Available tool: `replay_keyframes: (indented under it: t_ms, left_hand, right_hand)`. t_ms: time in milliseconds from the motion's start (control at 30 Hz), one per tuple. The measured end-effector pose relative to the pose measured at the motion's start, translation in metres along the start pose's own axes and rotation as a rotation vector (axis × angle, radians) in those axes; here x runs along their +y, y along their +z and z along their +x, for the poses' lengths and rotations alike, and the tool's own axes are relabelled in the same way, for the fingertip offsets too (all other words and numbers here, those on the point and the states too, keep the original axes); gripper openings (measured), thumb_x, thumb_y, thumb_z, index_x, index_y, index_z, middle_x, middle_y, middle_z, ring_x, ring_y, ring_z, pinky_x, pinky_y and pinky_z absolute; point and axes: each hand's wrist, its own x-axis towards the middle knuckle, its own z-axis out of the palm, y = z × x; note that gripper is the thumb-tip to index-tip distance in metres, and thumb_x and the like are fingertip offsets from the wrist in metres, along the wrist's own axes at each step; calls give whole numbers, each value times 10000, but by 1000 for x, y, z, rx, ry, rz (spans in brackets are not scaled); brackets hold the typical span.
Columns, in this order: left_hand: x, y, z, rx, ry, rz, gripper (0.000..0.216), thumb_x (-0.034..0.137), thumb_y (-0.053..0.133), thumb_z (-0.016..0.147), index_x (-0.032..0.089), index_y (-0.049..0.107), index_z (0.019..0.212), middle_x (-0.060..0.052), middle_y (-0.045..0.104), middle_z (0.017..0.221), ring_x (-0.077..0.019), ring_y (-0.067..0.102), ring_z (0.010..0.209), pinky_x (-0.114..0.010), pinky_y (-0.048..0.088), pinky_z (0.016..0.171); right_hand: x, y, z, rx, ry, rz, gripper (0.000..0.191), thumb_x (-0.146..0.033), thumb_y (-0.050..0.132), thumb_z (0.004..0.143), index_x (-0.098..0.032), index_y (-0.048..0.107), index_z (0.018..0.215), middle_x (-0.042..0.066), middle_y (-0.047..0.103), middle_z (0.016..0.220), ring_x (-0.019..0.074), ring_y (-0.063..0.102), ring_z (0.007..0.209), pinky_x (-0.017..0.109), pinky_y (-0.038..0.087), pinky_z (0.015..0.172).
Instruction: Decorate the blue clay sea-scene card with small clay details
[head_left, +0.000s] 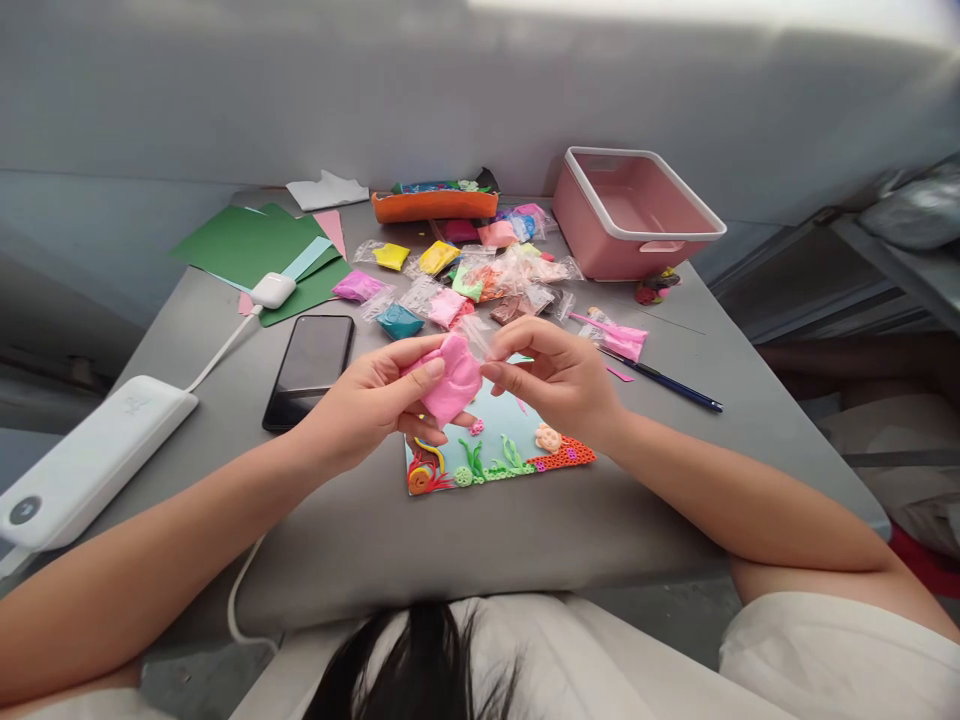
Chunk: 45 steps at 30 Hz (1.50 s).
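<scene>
Between the thumb and fingers of my left hand (pixel 394 390) is a small bag of pink modelling clay (pixel 454 382). My right hand (pixel 551 370) pinches the clear plastic top (pixel 476 335) of that same bag. Below both hands lies a light blue picture card (pixel 491 445), partly hidden by them. Along its lower edge are green clay plants (pixel 514 455), an orange strip with holes (pixel 562 455), a peach clay shell shape (pixel 548 438) and an orange round piece (pixel 422 481).
Several clay bags (pixel 439 258) are heaped behind my hands. A pink bin (pixel 607 235) and an orange pouch (pixel 435 206) stand at the back. Left are a phone (pixel 309 370), a white power bank (pixel 97 460) and green paper sheets (pixel 247 245); right, a dark blue pen (pixel 667 382).
</scene>
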Motion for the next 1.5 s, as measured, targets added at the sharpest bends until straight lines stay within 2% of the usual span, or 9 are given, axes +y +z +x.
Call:
replay_keyframes:
  t_ms: [367,500,600,700,800,933,1067,1267,1500]
  left_hand:
    - [-7,4,-3,-154,16,157,476,610,797,825,226,794,1107,-2,728,838,-141,767,733,-184,654,602]
    - [-7,-1,8,20,123,140,521,619,811,808,206,766,1123,-8,731,837,-136,759,728,-199,655,653]
    - [-8,-7,15,163,181,116,505,569,860,780,200,739,1103,-13,740,884,-142,752,761,-212,658,645]
    - [-9,-10,16,141,182,68,510,520,901,747,221,692,1103,15,724,796,-117,687,612,-199,606,500]
    - [-11,-10,14,74,160,52,491,530,892,754,224,684,1076,47,676,655,-105,636,506,-177,544,428]
    - [-13,-8,14,63,141,53,430,532,882,763,197,693,956,45,685,635,-102,640,464,-178,538,432]
    - [-11,-6,13,35,115,93,405,521,895,749,187,696,864,54,689,618,-79,618,427,-159,530,429]
    - [-10,-6,12,28,104,100,407,517,900,741,174,714,855,55,696,610,-73,619,425,-144,522,430]
    - [-15,-6,10,74,64,93,476,551,902,725,159,746,946,0,756,705,-138,721,544,-194,596,525]
  right_hand:
    - [11,9,-9,1,-293,-229,82,-194,729,917,-204,664,867,33,528,986,98,609,846,168,605,553]
    - [10,2,-3,73,-265,-245,113,-263,757,905,-221,674,841,45,536,1007,143,595,943,236,623,658]
    - [12,-6,3,10,-247,-198,122,-326,770,903,-238,721,834,39,574,1001,156,601,976,303,616,801]
    - [13,-13,6,-40,-154,-70,153,-376,682,975,-276,788,926,40,652,1071,165,629,1075,325,595,884]
    - [12,-15,7,-12,-82,27,111,-323,703,960,-279,798,996,47,695,1118,170,642,1148,283,609,823]
    - [11,-9,5,-7,-8,107,136,-261,831,837,-197,717,875,24,700,960,123,697,929,240,632,770]
    - [10,-7,2,-65,58,72,201,-209,794,849,-189,734,1039,13,724,902,104,708,827,199,616,697]
    - [4,-7,1,-78,-100,-154,151,-105,698,880,-184,814,937,38,763,872,102,690,761,191,557,618]
    - [5,1,-7,-141,-268,-285,180,-55,657,918,-180,782,954,35,742,886,97,691,777,205,582,691]
